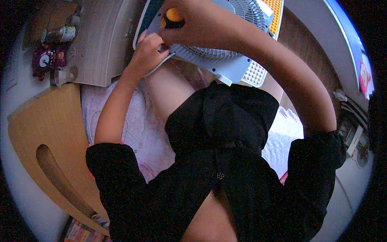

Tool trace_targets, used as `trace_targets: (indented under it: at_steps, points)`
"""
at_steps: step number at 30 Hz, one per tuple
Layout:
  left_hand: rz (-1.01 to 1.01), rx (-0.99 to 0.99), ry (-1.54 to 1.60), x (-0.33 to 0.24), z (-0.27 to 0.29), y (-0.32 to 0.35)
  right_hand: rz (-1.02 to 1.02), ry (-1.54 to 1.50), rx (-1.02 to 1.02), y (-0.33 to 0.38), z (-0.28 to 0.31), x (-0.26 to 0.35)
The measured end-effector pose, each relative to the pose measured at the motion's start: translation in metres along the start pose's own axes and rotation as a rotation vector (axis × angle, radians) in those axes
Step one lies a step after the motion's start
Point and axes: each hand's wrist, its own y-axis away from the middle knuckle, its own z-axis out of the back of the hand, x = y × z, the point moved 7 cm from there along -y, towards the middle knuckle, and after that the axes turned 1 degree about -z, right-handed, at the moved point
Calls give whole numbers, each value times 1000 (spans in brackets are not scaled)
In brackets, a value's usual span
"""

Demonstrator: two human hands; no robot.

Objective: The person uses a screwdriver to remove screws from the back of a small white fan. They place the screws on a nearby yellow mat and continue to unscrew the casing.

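Fan (238,70): leg (169,86) partly hidden by it.
Right hand (178,34): closed around handle (174,15), over fan.
Left hand (150,51): curled at fan's left edge; grip cannot be told.

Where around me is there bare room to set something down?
The pale cloth between your black shorts and right sleeve looks bare, as does the brown floor between your right forearm and the grey panel. It's crowded at the fan, by your left hand and white cord.
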Motion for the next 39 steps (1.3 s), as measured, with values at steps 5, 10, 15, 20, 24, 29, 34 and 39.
trace_targets:
  at_steps: [5,10,15,20,24,29,34,39]
  points:
    - [20,33,51,7,-7,5,-67,0,-50,1,0,-1]
    - [49,55,124,5,-8,4,-14,18,-2,2,-4,3]
    - [3,68,89,5,-10,6,45,56,-6,-3,-10,8]
    - [109,162,252,6,-5,-3,60,96,-15,-6,-15,8]
    - [158,136,315,-1,6,-8,96,69,-29,-2,-14,9]
    - [9,88,169,-3,9,-6,45,102,33,-8,-18,9]
    - [182,-277,293,-1,47,12,61,138,83,-9,-19,8]
    - [757,-494,967,-9,16,95,171,256,-232,-13,-24,-1]
